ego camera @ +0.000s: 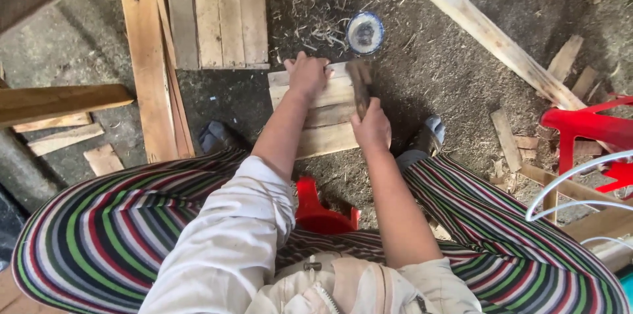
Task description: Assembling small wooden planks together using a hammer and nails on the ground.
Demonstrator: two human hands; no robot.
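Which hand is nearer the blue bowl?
Right. The right hand holds a hammer whose head reaches up just below the blue bowl; the left hand presses the boards further left.

Both arms are stretched forward and down between the spread knees. The left arm is covered to the elbow by a pale rolled sleeve, the forearm left bare; the left hand [307, 74] is laid palm down, fingers spread flat and pressed forward, nothing clasped. The right arm is bare and nearly straight, elbow tucked close to the body. The right hand [371, 127] is curled into a tight fist, knuckles turned up, wrist bent slightly inward, set just behind and beside the left.
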